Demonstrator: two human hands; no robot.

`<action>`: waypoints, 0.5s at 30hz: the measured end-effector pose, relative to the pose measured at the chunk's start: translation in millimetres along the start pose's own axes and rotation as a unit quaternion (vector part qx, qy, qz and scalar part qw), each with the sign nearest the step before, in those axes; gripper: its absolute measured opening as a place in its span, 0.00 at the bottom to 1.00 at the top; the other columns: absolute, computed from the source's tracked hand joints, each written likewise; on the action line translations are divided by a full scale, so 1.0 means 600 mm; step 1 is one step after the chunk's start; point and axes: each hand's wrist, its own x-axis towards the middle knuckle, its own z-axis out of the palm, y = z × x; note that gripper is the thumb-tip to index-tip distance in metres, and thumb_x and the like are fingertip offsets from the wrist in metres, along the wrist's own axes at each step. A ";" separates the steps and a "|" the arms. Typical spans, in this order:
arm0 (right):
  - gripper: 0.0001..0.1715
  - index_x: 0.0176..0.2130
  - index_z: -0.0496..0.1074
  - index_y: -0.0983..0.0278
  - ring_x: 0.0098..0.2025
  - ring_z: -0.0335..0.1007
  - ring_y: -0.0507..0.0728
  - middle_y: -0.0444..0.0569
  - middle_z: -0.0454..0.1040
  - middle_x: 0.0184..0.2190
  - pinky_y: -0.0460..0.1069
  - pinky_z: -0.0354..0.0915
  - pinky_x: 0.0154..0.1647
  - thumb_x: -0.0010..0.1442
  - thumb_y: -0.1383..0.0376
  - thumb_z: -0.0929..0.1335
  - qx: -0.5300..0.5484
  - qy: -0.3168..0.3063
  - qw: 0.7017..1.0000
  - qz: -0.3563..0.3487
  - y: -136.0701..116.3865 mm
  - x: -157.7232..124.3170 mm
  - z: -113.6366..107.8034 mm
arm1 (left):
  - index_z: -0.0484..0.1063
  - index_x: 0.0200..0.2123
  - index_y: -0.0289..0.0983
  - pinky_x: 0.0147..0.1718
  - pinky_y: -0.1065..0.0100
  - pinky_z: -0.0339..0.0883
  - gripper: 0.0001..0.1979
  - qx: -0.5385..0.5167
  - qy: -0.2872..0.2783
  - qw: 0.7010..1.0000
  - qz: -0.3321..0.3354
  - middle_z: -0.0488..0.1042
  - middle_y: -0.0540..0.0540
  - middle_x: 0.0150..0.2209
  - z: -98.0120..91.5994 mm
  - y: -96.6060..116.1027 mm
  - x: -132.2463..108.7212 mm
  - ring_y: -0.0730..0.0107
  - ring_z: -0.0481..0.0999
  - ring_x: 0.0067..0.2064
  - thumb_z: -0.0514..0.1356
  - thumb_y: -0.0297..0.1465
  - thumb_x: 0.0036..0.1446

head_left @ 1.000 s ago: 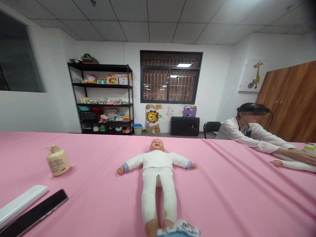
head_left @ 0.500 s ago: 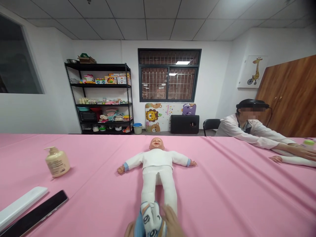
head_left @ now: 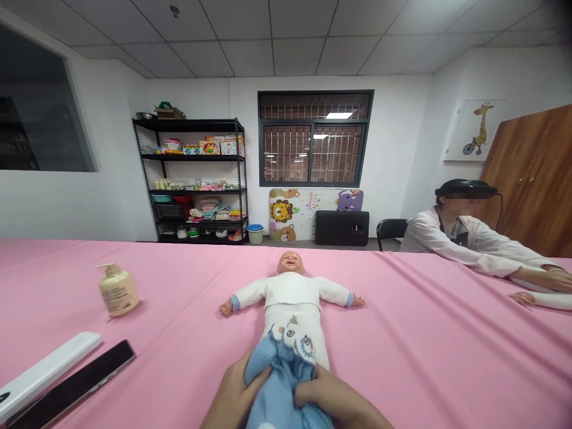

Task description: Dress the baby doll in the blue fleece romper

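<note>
A baby doll (head_left: 292, 289) in a white top and white trousers lies on its back with its arms spread, its head away from me. Over its legs a blue garment (head_left: 277, 381) is bunched up, with a white part that bears printed cartoon eyes. My left hand (head_left: 236, 387) grips the left side of the garment, thumb on top. On the other side my right hand (head_left: 326, 393) is closed on the same cloth. The doll's lower legs and feet are hidden behind the garment and my hands.
On the pink tablecloth (head_left: 179, 357) at left stand a cream pump bottle (head_left: 118, 292), a white case-like object (head_left: 49, 372) and a black phone (head_left: 75, 387). At right another person (head_left: 465, 232) reaches toward a second doll's arm (head_left: 545, 300). Shelves (head_left: 192, 158) stand behind.
Both hands have moved up and forward with the garment, from the doll's lower legs to its thighs. More of the blue cloth shows. The whole view has shifted slightly.
</note>
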 end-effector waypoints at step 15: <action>0.36 0.51 0.63 0.69 0.50 0.64 0.60 0.53 0.69 0.46 0.54 0.60 0.54 0.40 0.72 0.67 -0.134 0.029 0.982 -0.127 -0.049 0.070 -0.073 | 0.70 0.46 0.36 0.52 0.57 0.61 0.20 -0.117 0.027 0.992 -0.029 0.72 0.43 0.47 -0.015 -0.039 0.153 0.56 0.67 0.52 0.55 0.40 0.53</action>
